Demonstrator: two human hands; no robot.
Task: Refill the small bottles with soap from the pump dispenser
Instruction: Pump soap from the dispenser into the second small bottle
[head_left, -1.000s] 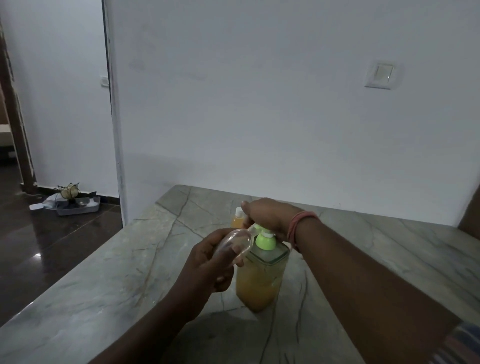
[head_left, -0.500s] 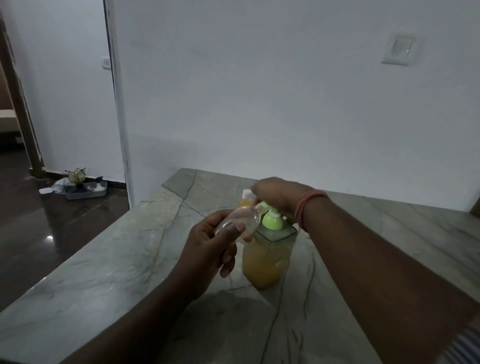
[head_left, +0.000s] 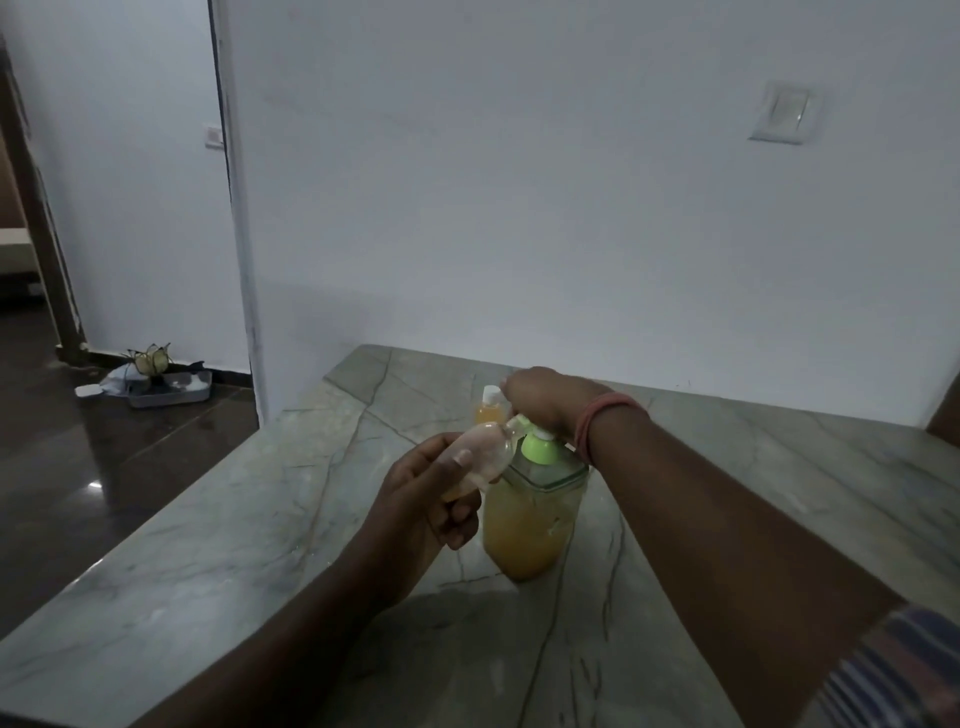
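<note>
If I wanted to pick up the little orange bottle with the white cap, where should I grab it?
Probably around the orange body of the small capped bottle, coming from the left. It stands upright, and the right hand and pump dispenser crowd its right side. The cap looks too narrow to hold well.

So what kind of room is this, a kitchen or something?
Probably a home, perhaps a kitchen or dining corner; I can't tell which. There is a marble counter against a plain white wall with a light switch, and a doorway onto a dark polished floor.
</note>
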